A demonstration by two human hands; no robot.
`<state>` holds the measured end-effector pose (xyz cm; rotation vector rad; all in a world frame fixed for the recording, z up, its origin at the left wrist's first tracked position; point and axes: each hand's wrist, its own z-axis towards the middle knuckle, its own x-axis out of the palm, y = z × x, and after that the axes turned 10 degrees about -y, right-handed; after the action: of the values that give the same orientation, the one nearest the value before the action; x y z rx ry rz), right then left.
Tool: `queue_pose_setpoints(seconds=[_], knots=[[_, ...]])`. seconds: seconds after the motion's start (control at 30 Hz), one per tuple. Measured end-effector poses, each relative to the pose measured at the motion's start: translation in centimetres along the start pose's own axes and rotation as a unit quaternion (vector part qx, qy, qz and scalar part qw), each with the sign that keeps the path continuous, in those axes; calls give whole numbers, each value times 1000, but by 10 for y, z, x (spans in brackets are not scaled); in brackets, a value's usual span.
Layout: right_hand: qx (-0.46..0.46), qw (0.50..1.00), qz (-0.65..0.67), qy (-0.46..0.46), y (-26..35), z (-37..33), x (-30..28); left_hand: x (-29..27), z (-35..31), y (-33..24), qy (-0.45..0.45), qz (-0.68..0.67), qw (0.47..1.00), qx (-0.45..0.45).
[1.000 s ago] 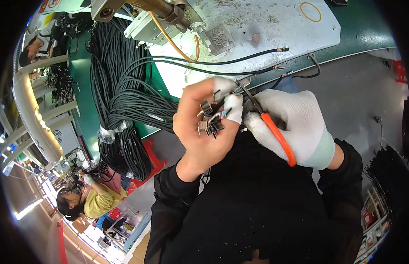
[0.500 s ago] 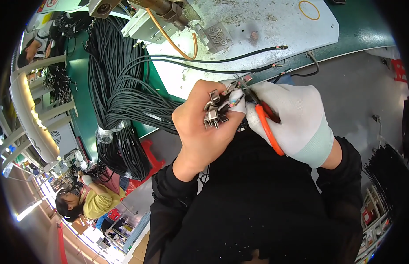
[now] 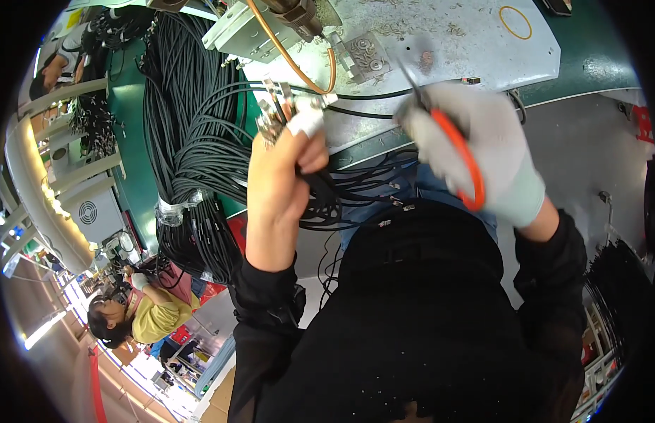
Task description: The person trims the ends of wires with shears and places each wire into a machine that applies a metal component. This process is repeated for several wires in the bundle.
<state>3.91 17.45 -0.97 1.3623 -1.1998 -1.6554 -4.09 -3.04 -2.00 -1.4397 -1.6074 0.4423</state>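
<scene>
My bare left hand (image 3: 274, 176), raised over the bench's front edge, is closed around a bunch of cable ends with silvery metal connectors (image 3: 269, 123). A white wrap covers one fingertip. Black cables (image 3: 327, 197) hang down behind that hand toward my lap. My right hand (image 3: 475, 141), in a white glove and blurred by motion, grips red-handled scissors (image 3: 458, 148). Their dark blades point up toward the metal plate (image 3: 475, 53), apart from the connectors. Whether the blades are spread cannot be made out.
A thick bundle of black cables (image 3: 179, 106) lies along the green bench (image 3: 130, 169) at left. A machine head with a metal block (image 3: 366, 56) stands at the back. An orange ring (image 3: 515, 22) lies on the plate. A co-worker in yellow (image 3: 158, 317) sits at lower left.
My left hand has moved left and up with the connectors, turning upright. My right hand has drawn the scissors away, up and to the right, so the hands are now apart.
</scene>
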Motion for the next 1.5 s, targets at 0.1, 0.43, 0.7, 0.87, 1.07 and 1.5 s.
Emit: queue_pose_setpoints(seconds=[0.1,0.43,0.7,0.87,1.07,1.5], knots=[[20,1000,-24,0,-2,28,-4,8,21,-8,43,-28,998,29],[230,949,162,140,14,95,-8,19,60,-22,41,163,983,71],[-102,985,114,84,-21,100,-1,21,68,-36,42,277,954,105],[13,987,115,110,-16,93,6,26,60,-34,33,358,916,180],[-426,904,-10,19,-32,108,14,25,56,-31,20,353,912,206],[85,982,122,119,-8,93,5,21,59,-40,73,402,902,138]])
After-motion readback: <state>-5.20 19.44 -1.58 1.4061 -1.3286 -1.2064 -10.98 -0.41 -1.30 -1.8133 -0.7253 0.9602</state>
